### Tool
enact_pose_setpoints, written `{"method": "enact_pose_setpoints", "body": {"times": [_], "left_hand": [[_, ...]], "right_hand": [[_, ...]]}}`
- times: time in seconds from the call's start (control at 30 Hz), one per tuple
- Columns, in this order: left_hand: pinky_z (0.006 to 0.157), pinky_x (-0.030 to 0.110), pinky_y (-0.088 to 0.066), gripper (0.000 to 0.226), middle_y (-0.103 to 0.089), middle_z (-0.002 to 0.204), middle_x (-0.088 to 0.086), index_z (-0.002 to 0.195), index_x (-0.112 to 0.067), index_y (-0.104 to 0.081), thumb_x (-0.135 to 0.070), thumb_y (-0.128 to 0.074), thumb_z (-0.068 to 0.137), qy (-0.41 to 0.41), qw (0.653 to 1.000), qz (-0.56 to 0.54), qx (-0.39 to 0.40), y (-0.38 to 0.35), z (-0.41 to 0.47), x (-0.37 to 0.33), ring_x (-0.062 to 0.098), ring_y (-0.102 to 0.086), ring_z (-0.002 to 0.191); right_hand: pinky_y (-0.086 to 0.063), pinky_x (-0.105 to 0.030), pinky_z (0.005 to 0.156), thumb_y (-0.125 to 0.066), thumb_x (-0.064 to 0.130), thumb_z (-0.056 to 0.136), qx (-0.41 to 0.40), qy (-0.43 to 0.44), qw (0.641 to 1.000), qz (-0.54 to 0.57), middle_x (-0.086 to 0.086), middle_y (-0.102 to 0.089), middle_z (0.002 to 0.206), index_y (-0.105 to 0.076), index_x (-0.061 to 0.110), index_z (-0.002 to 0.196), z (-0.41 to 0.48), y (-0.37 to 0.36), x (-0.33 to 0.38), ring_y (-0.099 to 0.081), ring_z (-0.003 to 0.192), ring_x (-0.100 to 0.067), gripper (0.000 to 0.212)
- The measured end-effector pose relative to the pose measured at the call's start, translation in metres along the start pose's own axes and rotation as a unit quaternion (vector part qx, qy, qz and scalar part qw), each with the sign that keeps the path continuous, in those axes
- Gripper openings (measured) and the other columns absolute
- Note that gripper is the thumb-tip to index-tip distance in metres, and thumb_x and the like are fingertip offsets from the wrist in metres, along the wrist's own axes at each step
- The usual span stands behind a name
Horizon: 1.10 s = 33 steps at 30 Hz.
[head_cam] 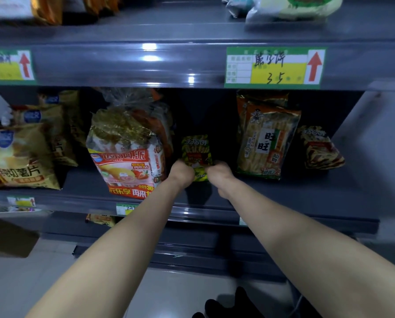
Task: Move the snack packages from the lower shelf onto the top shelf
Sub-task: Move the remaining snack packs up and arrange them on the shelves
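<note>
Lower shelf [306,187], right of the pie bag [125,157]: left hand [183,172] is gripping one bottom corner of the green snack packet [196,149] with fingers curled shut, and right hand [220,173] is gripping the other likewise. Packet is standing upright, long axis vertical, title end up, facing the camera. Pick-up seemingly underway; next move is calling for lifting it out and up onto the top shelf [169,21].

Gripping a small green-and-yellow foil snack packet [196,150] by its lower corners, left hand [182,174] and right hand [220,175], upright at the dark grey metal lower shelf [306,191]. At 9 o'clock, just beside, red-and-white plastic cake bag [125,161]; at 3 o'clock, orange rice-cracker pack [267,143]. At 12 o'clock, grey top shelf [146,26] with green-and-yellow price tag [274,67].
</note>
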<state>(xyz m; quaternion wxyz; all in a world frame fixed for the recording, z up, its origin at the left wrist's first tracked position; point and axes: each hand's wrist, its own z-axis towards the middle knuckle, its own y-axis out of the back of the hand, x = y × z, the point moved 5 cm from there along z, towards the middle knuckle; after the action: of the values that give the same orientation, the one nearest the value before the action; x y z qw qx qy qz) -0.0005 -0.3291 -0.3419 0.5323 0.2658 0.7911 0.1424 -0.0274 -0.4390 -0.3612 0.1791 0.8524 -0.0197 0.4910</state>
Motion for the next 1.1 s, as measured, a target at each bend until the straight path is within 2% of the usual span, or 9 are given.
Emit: {"method": "enact_pose_setpoints", "body": {"times": [0.2, 0.3, 0.4, 0.5, 0.57, 0.8, 0.93, 1.03, 1.1], "left_hand": [[0.086, 0.033, -0.046, 0.038, -0.058, 0.119, 0.019, 0.128, 0.007, -0.046, 0.005, -0.048, 0.090, 0.037, 0.991, -0.131, 0.001, -0.007, -0.020, 0.007, 0.035, -0.056, 0.111], [0.089, 0.027, -0.041, 0.040, -0.050, 0.114, 0.004, 0.132, 0.006, -0.043, 0.008, -0.042, 0.092, 0.024, 0.988, -0.150, -0.016, -0.008, -0.039, 0.011, 0.030, -0.053, 0.116], [0.083, 0.023, -0.038, 0.042, -0.054, 0.114, 0.009, 0.132, 0.005, -0.045, 0.012, -0.040, 0.091, 0.016, 0.983, -0.180, -0.034, -0.007, -0.062, 0.018, 0.019, -0.049, 0.099], [0.096, 0.029, -0.044, 0.046, -0.055, 0.127, 0.010, 0.134, 0.003, -0.044, 0.012, -0.044, 0.089, 0.022, 0.977, -0.206, -0.045, -0.005, -0.079, 0.029, 0.024, -0.054, 0.111], [0.102, 0.035, -0.045, 0.044, -0.057, 0.128, 0.017, 0.131, 0.002, -0.048, 0.011, -0.048, 0.088, 0.027, 0.973, -0.225, -0.051, -0.003, -0.093, 0.035, 0.030, -0.055, 0.117], [0.097, 0.038, -0.050, 0.036, -0.064, 0.116, 0.017, 0.118, 0.001, -0.058, 0.011, -0.057, 0.084, 0.013, 0.956, -0.290, -0.040, 0.006, -0.141, 0.048, 0.029, -0.061, 0.107], [0.091, 0.036, -0.053, 0.037, -0.065, 0.114, 0.016, 0.116, -0.001, -0.060, 0.012, -0.058, 0.082, -0.018, 0.956, -0.290, -0.031, 0.014, -0.166, 0.042, 0.027, -0.062, 0.104], [0.075, 0.028, -0.054, 0.037, -0.065, 0.105, 0.009, 0.120, 0.000, -0.058, 0.008, -0.059, 0.084, -0.073, 0.955, -0.288, -0.012, 0.016, -0.187, 0.028, 0.024, -0.063, 0.099], [0.079, 0.033, -0.056, 0.033, -0.067, 0.100, 0.008, 0.118, 0.000, -0.061, 0.002, -0.063, 0.085, -0.114, 0.950, -0.291, -0.008, 0.016, -0.202, 0.018, 0.023, -0.065, 0.096]], "right_hand": [[-0.045, -0.029, 0.079, -0.047, 0.014, 0.097, -0.025, 0.013, 0.998, 0.063, -0.013, -0.064, 0.108, -0.059, 0.005, 0.116, -0.014, 0.008, -0.011, -0.059, 0.095, -0.024, 0.024], [-0.045, -0.024, 0.069, -0.047, 0.011, 0.097, -0.037, 0.035, 0.995, 0.089, -0.010, -0.066, 0.108, -0.061, 0.007, 0.114, -0.031, 0.015, -0.014, -0.058, 0.088, -0.019, 0.022], [-0.043, -0.020, 0.069, -0.049, 0.011, 0.097, -0.053, 0.043, 0.991, 0.115, -0.007, -0.064, 0.113, -0.057, 0.003, 0.122, -0.054, 0.021, -0.021, -0.056, 0.092, -0.015, 0.027], [-0.040, -0.023, 0.083, -0.050, 0.012, 0.097, -0.088, 0.054, 0.987, 0.124, -0.008, -0.061, 0.123, -0.056, 0.005, 0.128, -0.079, 0.026, -0.031, -0.056, 0.105, -0.017, 0.032], [-0.040, -0.023, 0.086, -0.050, 0.011, 0.097, -0.115, 0.065, 0.983, 0.131, -0.008, -0.061, 0.125, -0.058, 0.006, 0.126, -0.097, 0.031, -0.037, -0.055, 0.108, -0.018, 0.030], [-0.037, -0.020, 0.056, -0.052, 0.007, 0.095, -0.161, 0.069, 0.969, 0.176, -0.004, -0.061, 0.099, -0.063, 0.010, 0.111, -0.153, 0.039, -0.054, -0.051, 0.086, -0.016, 0.020], [-0.039, -0.015, 0.060, -0.052, -0.001, 0.091, -0.176, 0.105, 0.958, 0.202, -0.002, -0.061, 0.091, -0.062, 0.013, 0.097, -0.186, 0.048, -0.050, -0.053, 0.082, -0.013, 0.019], [-0.040, -0.018, 0.061, -0.052, -0.001, 0.089, -0.201, 0.129, 0.951, 0.194, -0.003, -0.062, 0.093, -0.062, 0.014, 0.093, -0.211, 0.060, -0.046, -0.053, 0.084, -0.015, 0.019], [-0.041, -0.019, 0.060, -0.052, -0.002, 0.089, -0.218, 0.142, 0.946, 0.195, -0.003, -0.061, 0.092, -0.062, 0.014, 0.092, -0.226, 0.071, -0.044, -0.053, 0.083, -0.015, 0.018]]}}
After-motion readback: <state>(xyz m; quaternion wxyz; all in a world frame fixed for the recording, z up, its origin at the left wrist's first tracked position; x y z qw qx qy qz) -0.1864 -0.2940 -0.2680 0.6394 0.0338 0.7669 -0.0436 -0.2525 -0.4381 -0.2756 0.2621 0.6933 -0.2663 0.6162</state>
